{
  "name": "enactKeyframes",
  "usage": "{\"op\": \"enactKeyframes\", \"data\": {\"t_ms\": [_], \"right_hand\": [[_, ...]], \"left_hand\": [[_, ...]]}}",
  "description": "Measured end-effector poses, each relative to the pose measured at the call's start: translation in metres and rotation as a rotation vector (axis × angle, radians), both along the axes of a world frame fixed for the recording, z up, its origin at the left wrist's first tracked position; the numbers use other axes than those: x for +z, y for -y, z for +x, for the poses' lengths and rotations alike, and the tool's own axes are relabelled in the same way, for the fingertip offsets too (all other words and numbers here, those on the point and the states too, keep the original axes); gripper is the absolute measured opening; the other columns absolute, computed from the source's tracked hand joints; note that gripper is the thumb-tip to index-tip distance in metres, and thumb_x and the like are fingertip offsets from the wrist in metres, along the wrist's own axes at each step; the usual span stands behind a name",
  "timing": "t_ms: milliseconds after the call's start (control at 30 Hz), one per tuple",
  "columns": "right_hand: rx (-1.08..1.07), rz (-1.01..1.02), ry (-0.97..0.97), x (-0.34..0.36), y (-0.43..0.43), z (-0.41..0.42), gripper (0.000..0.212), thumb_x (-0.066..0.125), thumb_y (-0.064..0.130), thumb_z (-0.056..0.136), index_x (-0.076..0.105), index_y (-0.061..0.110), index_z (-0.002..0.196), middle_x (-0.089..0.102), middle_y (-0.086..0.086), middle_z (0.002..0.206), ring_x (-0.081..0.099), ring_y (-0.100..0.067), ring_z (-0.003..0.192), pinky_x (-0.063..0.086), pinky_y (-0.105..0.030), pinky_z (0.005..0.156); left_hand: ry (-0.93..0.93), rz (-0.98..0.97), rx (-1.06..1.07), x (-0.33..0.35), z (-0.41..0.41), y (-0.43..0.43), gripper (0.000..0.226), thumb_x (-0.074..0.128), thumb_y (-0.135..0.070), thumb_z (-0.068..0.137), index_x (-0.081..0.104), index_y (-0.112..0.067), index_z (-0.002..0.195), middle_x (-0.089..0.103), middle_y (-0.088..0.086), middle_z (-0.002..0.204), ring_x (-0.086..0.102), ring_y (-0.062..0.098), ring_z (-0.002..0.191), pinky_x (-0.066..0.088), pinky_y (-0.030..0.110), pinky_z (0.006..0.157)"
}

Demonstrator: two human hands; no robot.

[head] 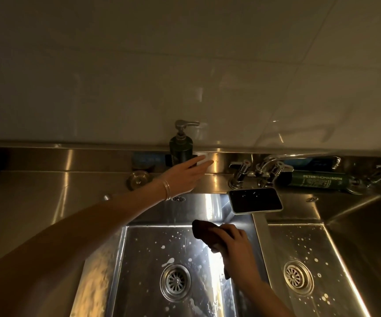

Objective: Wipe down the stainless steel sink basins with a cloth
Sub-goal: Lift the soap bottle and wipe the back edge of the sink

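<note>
Right hand [233,247] wiping inside the near stainless steel sink basin [139,291]; left hand [189,173] stretched out to the back ledge.

Right hand's fingers curled round a dark brown crumpled cloth [204,232], which is pressed against the basin's back right corner, above the round slotted drain [175,282]. White droplets speckle the basin floor. A second steel basin [338,259] lies just to the right, also speckled. A black-screened phone [255,200] lies flat on the rim between them. Farther back, the left hand has thin metal bangles [166,189] on the wrist and its fingers out straight, tips by a small white object [202,160]; contact cannot be told. Behind it stands a dark green pump soap bottle [181,148]. Chrome tap [260,171] and a lying green tube [317,181] to the right; pale tiled wall [185,65] beyond.
</note>
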State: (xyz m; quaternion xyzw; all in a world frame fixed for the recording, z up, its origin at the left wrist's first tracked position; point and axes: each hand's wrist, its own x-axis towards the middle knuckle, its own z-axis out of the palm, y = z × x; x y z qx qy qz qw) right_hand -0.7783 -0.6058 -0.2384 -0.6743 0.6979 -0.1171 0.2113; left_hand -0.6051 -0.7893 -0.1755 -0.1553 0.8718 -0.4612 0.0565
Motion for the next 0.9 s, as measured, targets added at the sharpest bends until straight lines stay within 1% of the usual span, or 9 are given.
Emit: {"op": "enactKeyframes", "data": {"t_ms": [67,133,167,233,300,333,400,567,900], "right_hand": [[-0.017,-0.002,0.017,0.0,-0.001,-0.001,0.041,0.053,0.018,0.095,0.052,0.032,0.134,0.05,0.006,0.134,0.043,-0.02,0.119,0.035,-0.031,0.102],[-0.029,-0.003,0.033,0.0,-0.003,-0.002,0.039,0.053,0.018,0.096,0.053,0.032,0.133,0.052,0.006,0.131,0.044,-0.021,0.116,0.035,-0.03,0.1],[-0.032,-0.004,0.04,0.0,-0.003,-0.002,0.039,0.053,0.018,0.096,0.053,0.032,0.132,0.052,0.006,0.13,0.044,-0.021,0.115,0.035,-0.03,0.1],[-0.028,0.003,0.04,0.0,-0.004,-0.002,0.04,0.053,0.018,0.096,0.052,0.033,0.133,0.051,0.007,0.13,0.043,-0.02,0.115,0.035,-0.029,0.1],[-0.022,0.005,0.047,0.0,-0.004,-0.003,0.04,0.054,0.016,0.095,0.053,0.031,0.132,0.052,0.005,0.13,0.044,-0.021,0.115,0.035,-0.03,0.1],[-0.026,0.002,0.057,0.0,-0.005,-0.003,0.039,0.055,0.016,0.095,0.054,0.029,0.131,0.054,0.003,0.128,0.045,-0.022,0.115,0.036,-0.032,0.099],[-0.038,-0.008,0.079,0.002,-0.006,-0.003,0.038,0.057,0.016,0.093,0.057,0.028,0.129,0.056,0.002,0.125,0.047,-0.024,0.113,0.038,-0.034,0.098],[-0.023,0.001,0.073,0.002,-0.014,-0.005,0.039,0.057,0.017,0.094,0.056,0.032,0.13,0.053,0.007,0.127,0.044,-0.02,0.114,0.037,-0.032,0.099],[-0.021,-0.006,0.077,-0.005,-0.022,-0.003,0.041,0.063,0.016,0.089,0.059,0.029,0.128,0.056,0.003,0.126,0.044,-0.024,0.118,0.037,-0.033,0.099]], "left_hand": [[-0.362,0.255,-0.08,-0.009,0.016,-0.009,0.038,0.088,-0.023,0.051,0.075,-0.021,0.087,0.072,0.0,0.102,0.065,0.021,0.103,0.049,0.037,0.094],[-0.825,0.463,-0.005,-0.028,0.027,-0.027,0.028,0.086,-0.023,0.058,0.072,-0.015,0.081,0.071,0.003,0.085,0.067,0.023,0.08,0.053,0.033,0.071],[-1.038,0.568,0.133,-0.037,0.03,-0.038,0.022,0.081,-0.025,0.066,0.071,-0.014,0.082,0.069,0.004,0.084,0.065,0.024,0.076,0.05,0.031,0.068],[-1.429,0.851,0.54,-0.053,0.028,-0.051,0.03,0.073,-0.032,0.077,0.065,-0.013,0.099,0.065,0.006,0.1,0.062,0.025,0.089,0.05,0.032,0.075],[-1.701,1.111,0.851,-0.059,0.022,-0.048,0.066,0.078,-0.033,0.072,0.047,-0.011,0.126,0.051,0.011,0.128,0.055,0.028,0.111,0.049,0.043,0.092],[-1.764,1.189,0.906,-0.058,0.019,-0.04,0.082,0.081,-0.032,0.069,0.037,-0.01,0.135,0.043,0.013,0.137,0.05,0.03,0.119,0.045,0.047,0.098],[-1.805,1.259,0.911,-0.055,0.012,-0.023,0.092,0.082,-0.028,0.069,0.029,-0.008,0.141,0.039,0.016,0.142,0.044,0.032,0.126,0.039,0.047,0.104],[-1.692,1.275,0.886,-0.053,-0.003,-0.001,0.058,0.074,-0.021,0.078,0.046,-0.004,0.127,0.057,0.017,0.125,0.054,0.033,0.115,0.044,0.045,0.099],[-1.518,1.364,0.851,-0.048,-0.056,0.003,0.064,0.073,-0.031,0.079,0.041,-0.007,0.129,0.052,0.019,0.128,0.052,0.037,0.115,0.045,0.043,0.094]]}}
